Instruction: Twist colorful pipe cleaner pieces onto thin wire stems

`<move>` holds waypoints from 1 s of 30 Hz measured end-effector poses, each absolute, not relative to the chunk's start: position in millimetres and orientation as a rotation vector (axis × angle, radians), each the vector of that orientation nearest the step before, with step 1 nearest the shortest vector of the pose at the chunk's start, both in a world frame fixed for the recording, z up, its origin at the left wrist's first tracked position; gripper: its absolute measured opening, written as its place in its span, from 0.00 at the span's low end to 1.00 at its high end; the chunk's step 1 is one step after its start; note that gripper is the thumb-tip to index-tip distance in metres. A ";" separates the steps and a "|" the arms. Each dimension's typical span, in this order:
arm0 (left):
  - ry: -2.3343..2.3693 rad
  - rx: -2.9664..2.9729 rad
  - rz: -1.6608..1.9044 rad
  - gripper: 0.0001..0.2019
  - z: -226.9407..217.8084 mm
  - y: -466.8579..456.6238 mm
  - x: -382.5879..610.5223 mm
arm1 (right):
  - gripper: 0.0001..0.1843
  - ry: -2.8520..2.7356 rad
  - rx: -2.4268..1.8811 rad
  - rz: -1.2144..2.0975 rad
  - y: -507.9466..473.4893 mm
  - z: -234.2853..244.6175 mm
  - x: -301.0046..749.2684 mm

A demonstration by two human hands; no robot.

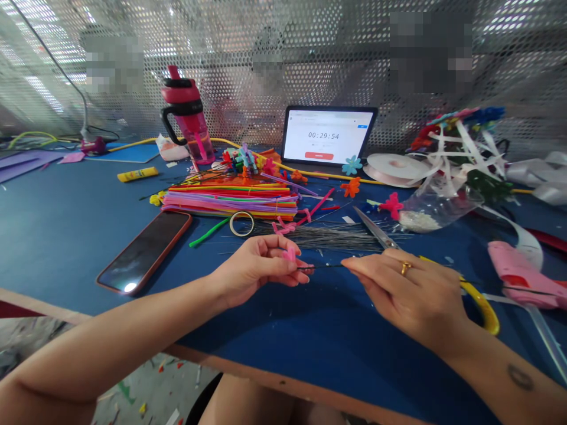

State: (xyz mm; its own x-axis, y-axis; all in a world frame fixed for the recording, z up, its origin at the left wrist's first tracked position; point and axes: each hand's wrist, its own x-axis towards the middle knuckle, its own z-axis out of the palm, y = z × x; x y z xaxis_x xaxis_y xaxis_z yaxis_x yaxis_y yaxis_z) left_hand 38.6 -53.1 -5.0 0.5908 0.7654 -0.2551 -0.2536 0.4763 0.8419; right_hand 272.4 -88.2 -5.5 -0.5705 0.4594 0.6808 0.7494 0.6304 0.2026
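My left hand (266,262) pinches a small pink pipe cleaner piece (289,254) together with one end of a thin dark wire (326,266). The wire runs level to my right hand (405,289), whose thumb and fingers are closed on its other end. Both hands are just above the blue table, near its front. Behind them lies a spread of thin straight wires (341,236). Scissors (374,229) rest beyond my right hand, their yellow handle (485,310) partly hidden under it. Pink bent pipe cleaner pieces (284,226) lie behind my left hand.
A bundle of coloured pipe cleaners (230,200), a tape roll (241,224) and a phone (145,251) lie left. A tablet (328,134) and a bottle (188,115) stand at the back. Right are a ribbon spool (394,169), a bag of beads (419,221) and a pink glue gun (522,274).
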 end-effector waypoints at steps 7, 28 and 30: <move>0.697 0.860 0.683 0.14 -4.3 -53.4 38.6 | 0.09 -2.266 -0.954 -0.633 -88.6 -5.9 272.6; 0.666 0.850 0.685 0.12 -5.8 -53.2 38.4 | 0.10 -2.281 -0.929 -0.592 -87.8 -6.4 272.4; 0.661 0.853 0.685 0.12 -6.2 -52.6 38.3 | 0.11 -2.285 -0.932 -0.584 -88.4 -6.9 273.2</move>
State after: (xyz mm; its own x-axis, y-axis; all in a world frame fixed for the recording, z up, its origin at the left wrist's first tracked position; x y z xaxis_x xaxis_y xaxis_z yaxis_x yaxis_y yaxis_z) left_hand 38.3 -52.6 -6.2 0.6053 0.7586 -0.2411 -0.2672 0.4790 0.8362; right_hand 273.2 -88.4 -6.9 -0.5761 0.4723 0.6672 0.7344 0.6574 0.1688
